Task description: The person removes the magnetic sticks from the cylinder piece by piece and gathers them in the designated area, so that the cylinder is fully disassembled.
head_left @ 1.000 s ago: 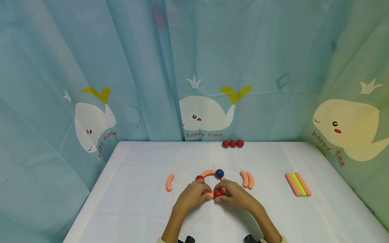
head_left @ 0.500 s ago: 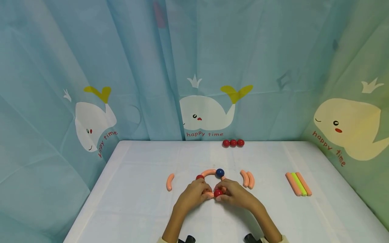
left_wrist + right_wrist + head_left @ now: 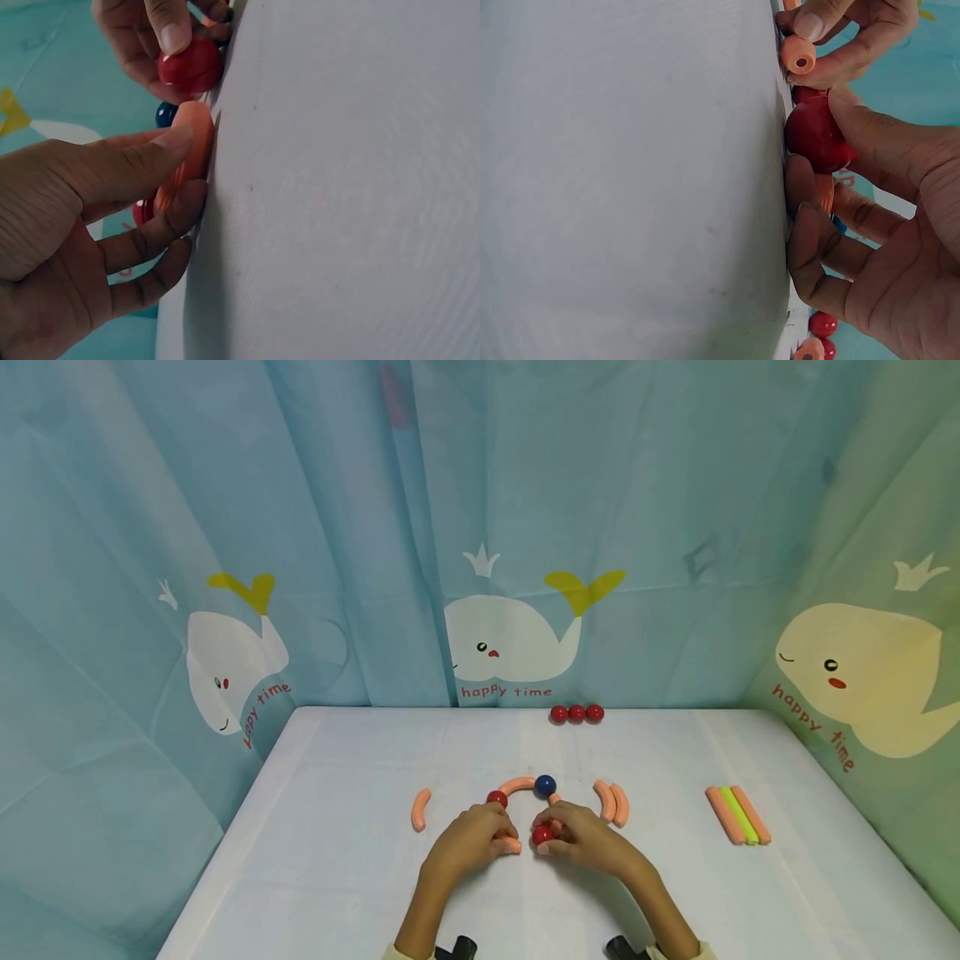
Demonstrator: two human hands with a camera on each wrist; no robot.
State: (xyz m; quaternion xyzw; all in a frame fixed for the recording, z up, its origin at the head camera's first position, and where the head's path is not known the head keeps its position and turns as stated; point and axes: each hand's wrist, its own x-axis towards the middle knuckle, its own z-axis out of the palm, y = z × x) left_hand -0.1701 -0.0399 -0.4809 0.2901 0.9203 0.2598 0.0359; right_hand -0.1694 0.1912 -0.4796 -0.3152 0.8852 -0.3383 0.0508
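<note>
My left hand (image 3: 467,841) pinches a curved orange tube piece (image 3: 196,135) between thumb and fingers, close over the table. A small round hole (image 3: 802,62) shows in its end in the right wrist view. Across a narrow gap, my right hand (image 3: 592,842) holds a red ball (image 3: 542,835), thumb pressed on its near side. An orange piece (image 3: 824,193) lies behind that ball, partly covered by the right fingers. Beyond both hands, a second red ball (image 3: 497,797), an orange arc (image 3: 517,785) and a blue ball (image 3: 545,786) form the far side of a ring.
One curved orange piece (image 3: 420,810) lies left of the hands; two more curved pieces (image 3: 612,802) lie to the right. Farther right are straight orange and green sticks (image 3: 738,815). Three red balls (image 3: 577,713) line the white table's (image 3: 337,860) back edge, before a whale-print curtain (image 3: 637,485).
The left hand's orange piece has come away from the red ball in the right hand, leaving a gap. The left hand has shifted slightly left, uncovering more of the other red ball.
</note>
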